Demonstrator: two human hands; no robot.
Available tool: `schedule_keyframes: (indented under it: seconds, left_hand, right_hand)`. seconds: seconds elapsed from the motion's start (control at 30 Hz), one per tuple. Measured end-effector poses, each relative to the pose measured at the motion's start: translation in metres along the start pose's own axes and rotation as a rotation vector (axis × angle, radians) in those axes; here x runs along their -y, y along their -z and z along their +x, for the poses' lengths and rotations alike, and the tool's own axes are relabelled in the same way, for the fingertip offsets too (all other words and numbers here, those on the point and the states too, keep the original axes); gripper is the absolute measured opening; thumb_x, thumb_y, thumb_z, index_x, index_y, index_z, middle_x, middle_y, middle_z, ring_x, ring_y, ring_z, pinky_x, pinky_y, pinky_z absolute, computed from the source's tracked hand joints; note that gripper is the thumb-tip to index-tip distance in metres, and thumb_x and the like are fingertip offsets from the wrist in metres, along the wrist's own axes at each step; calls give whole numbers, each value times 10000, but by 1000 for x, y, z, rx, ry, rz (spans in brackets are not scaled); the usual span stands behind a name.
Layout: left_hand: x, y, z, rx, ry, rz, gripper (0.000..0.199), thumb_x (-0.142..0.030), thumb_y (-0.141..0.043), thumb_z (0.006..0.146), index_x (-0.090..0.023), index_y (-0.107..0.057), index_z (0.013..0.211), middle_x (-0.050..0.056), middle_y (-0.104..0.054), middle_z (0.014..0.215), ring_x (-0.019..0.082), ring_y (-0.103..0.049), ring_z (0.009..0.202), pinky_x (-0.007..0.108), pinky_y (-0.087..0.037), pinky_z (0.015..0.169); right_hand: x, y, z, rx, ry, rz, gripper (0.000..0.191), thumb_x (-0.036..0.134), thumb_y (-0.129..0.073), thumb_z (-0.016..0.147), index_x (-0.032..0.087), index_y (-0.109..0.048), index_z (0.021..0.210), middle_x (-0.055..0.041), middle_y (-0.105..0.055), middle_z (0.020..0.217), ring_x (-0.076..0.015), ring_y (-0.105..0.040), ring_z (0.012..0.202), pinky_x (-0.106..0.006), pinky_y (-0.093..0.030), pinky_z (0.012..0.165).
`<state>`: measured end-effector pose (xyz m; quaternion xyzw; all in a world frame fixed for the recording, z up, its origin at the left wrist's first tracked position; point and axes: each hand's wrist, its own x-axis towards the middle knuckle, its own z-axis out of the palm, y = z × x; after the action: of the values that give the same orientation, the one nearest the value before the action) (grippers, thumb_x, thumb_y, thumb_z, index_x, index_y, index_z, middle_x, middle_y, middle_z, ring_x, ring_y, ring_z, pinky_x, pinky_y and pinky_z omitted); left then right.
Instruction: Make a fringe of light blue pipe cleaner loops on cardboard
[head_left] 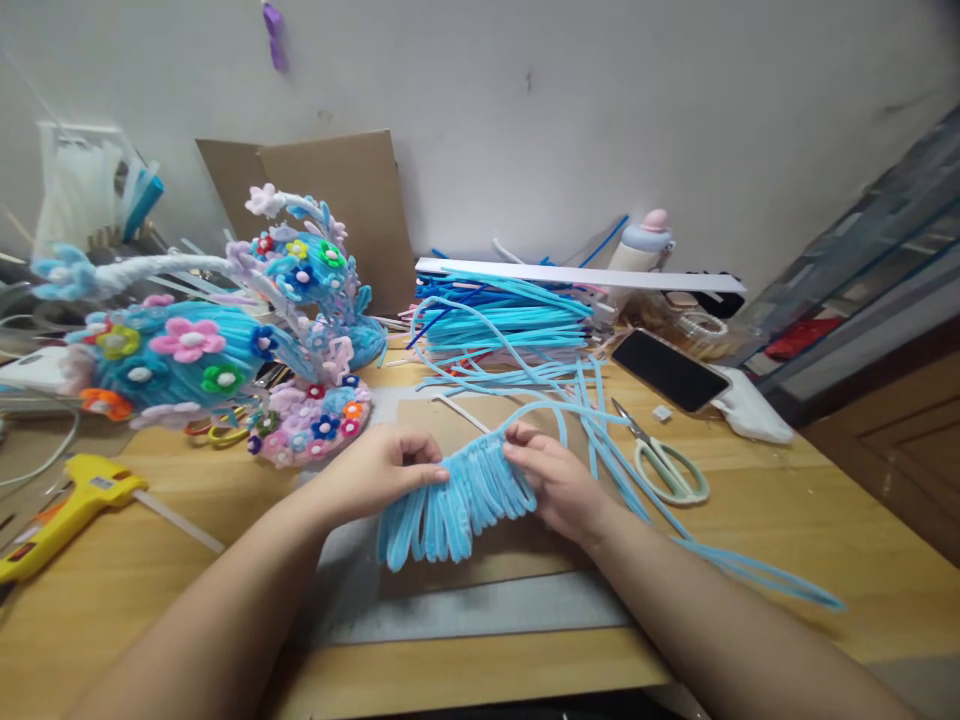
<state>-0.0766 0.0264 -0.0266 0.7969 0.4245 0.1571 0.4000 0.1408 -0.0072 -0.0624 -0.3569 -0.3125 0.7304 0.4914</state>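
Item: blue fringe [457, 505], chenille stem folded into a row of narrow loops. Location: raised above the brown card [525, 555] at the middle of the bench [765, 500], between both hands.

Left grip [386, 468]: narrow; thumb and bent fingers pinched the fringe near its upper left edge. Right grip [559, 480]: likewise narrow, closed on the upper right corner, where a free strand [574, 405] arched away to the right.

Step in hand, as judged: forming or evening the loops along the bound upper edge. A further loop would seem to call for a steady left pinch while the right drew in and bent the strand against that edge.

Materials: fringe fuzzy, soft, pale blue; loops long, rounded at the lower ends, the left ones hanging lower than the right. Card flat and matt, laid over a smooth grey mat [465, 615]. Bench top of yellowish wood grain.

Also present: stem pile [510, 325], mostly blues, pliant and straight-laid, behind the card; scissors [667, 475], pale looped handles, metal blades, right; phone [670, 370], dark glossy slab, beyond them; glue gun [86, 505], hard yellow shell, left; ornament [187, 340], plump ribbed blue body studded with many-coloured fuzzy flowers, behind the left arm.
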Motion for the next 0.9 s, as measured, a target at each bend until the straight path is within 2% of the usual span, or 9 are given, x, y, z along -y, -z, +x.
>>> schedule_keyframes:
  seconds: [0.13, 0.23, 0.33, 0.4, 0.47, 0.57, 0.63, 0.8, 0.9]
  left_hand:
    - [5, -14, 5, -58, -48, 213, 214, -400, -605, 756, -192, -658, 759, -24, -629, 636, 125, -551, 590, 202, -368, 528]
    - [11, -24, 10, -88, -86, 416, 210, -409, -592, 781, -216, -664, 822, 0, -678, 731, 146, -597, 661, 220, -391, 580]
    - [16, -31, 14, -121, -96, 483, 230, -414, -565, 809, -211, -663, 854, 36, -691, 799, 191, -619, 759, 275, -430, 679]
    - [14, -36, 15, -173, -95, 495, 268, -392, -515, 847, -194, -642, 976, 78, -679, 960, 232, -598, 929, 343, -421, 820]
    - [10, -44, 14, -211, -145, 512, 411, -403, -462, 876, -181, -517, 1218, 118, -559, 1243, 257, -473, 1171, 411, -319, 993]
    - [6, -60, 9, -73, -365, 548, 744, -572, -418, 841, -193, -174, 1434, 110, -227, 1491, 252, -190, 1368, 439, -124, 1112]
    - [7, -70, 6, 43, -451, 568, 870, -665, -363, 805, -172, -51, 1451, 123, -90, 1514, 254, -95, 1389, 434, -101, 1118]
    - [10, -83, 6, 105, -443, 608, 944, -736, -295, 768, -131, -48, 1450, 143, -71, 1507, 273, -44, 1391, 444, -70, 1120]
    - [8, -84, 7, 120, -433, 611, 970, -756, -286, 750, -124, -53, 1449, 141, -80, 1506, 277, -39, 1390, 452, -59, 1121]
  right_hand:
    - [-10, 4, 3, 101, -158, -126, 411, 299, -689, 719, 155, -556, 1081, -10, -648, 743, -127, -605, 629, -245, -461, 592]
    - [-17, 8, 8, 99, -267, -179, 324, 302, -666, 742, 84, -637, 979, -65, -682, 727, -161, -633, 637, -288, -487, 633]
    - [-19, 10, 13, 63, -285, -119, 243, 243, -654, 743, 78, -666, 920, -84, -699, 731, -176, -648, 637, -298, -496, 633]
    - [-19, 11, 16, 26, -277, -87, 184, 202, -633, 749, 89, -672, 888, -79, -705, 732, -168, -651, 626, -282, -499, 625]
    - [-19, 11, 17, -19, -268, -62, 138, 196, -596, 772, 110, -669, 852, -65, -706, 725, -155, -651, 615, -268, -503, 621]
    - [-20, 10, 19, -59, -278, -18, 189, 270, -525, 828, 144, -659, 871, -59, -711, 744, -175, -665, 668, -295, -523, 659]
    - [-19, 9, 19, -45, -311, 2, 251, 321, -484, 852, 147, -655, 908, -74, -714, 770, -203, -675, 734, -328, -531, 705]
    - [-10, 6, 19, 45, -492, 147, 419, 407, -351, 910, 92, -608, 1013, -131, -707, 855, -231, -683, 814, -398, -522, 774]
    - [-8, 6, 19, 23, -521, 190, 446, 403, -318, 930, 59, -573, 1058, -148, -703, 885, -222, -688, 809, -405, -512, 798]
